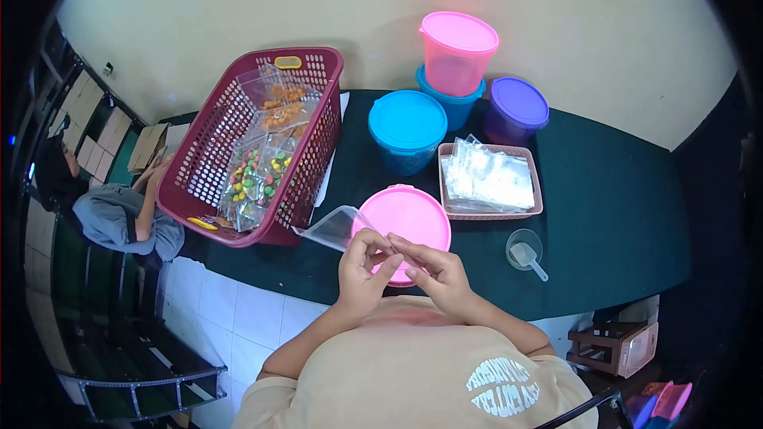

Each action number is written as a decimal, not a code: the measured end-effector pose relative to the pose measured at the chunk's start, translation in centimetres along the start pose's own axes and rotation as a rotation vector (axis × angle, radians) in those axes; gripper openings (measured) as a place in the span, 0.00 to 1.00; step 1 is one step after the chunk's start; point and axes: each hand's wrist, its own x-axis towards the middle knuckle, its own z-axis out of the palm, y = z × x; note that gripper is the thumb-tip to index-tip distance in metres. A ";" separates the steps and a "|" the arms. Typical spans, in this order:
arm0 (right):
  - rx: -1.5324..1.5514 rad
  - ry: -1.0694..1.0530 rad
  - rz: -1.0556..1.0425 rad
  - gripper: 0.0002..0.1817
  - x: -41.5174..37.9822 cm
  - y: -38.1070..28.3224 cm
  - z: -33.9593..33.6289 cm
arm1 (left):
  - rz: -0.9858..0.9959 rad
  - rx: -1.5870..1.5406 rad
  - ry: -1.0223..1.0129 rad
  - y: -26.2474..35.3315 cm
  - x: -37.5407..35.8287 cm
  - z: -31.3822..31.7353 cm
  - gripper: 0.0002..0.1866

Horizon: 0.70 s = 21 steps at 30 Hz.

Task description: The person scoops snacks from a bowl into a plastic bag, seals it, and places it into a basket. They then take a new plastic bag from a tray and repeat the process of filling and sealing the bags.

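My left hand point(362, 268) and my right hand point(433, 266) meet over the near edge of a dark green table point(604, 206), both pinching one end of a small clear plastic bag point(334, 226). The bag sticks out to the left and looks empty. Just behind my fingers stands a pink lidded tub point(405, 218). Whether anything small sits between my fingertips is hidden.
A maroon basket point(318, 79) tilted at the left holds several filled candy bags. A tray of clear bags point(490, 179), blue point(407, 123), pink point(458, 48) and purple point(517, 107) tubs and a clear cup with a scoop point(524, 253) stand behind. Another person point(119, 210) sits at far left.
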 end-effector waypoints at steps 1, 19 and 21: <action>-0.094 -0.010 -0.077 0.20 -0.2 0.1 0.1 | -0.028 0.009 0.019 0.0 -0.1 0.1 0.10; -0.069 0.031 -0.055 0.21 -1.2 -0.5 1.4 | -0.004 -0.033 0.011 -0.5 -1.3 -0.1 0.06; -0.065 0.027 -0.031 0.22 -1.2 -0.6 1.5 | 0.019 -0.096 0.001 -0.5 -1.5 0.0 0.06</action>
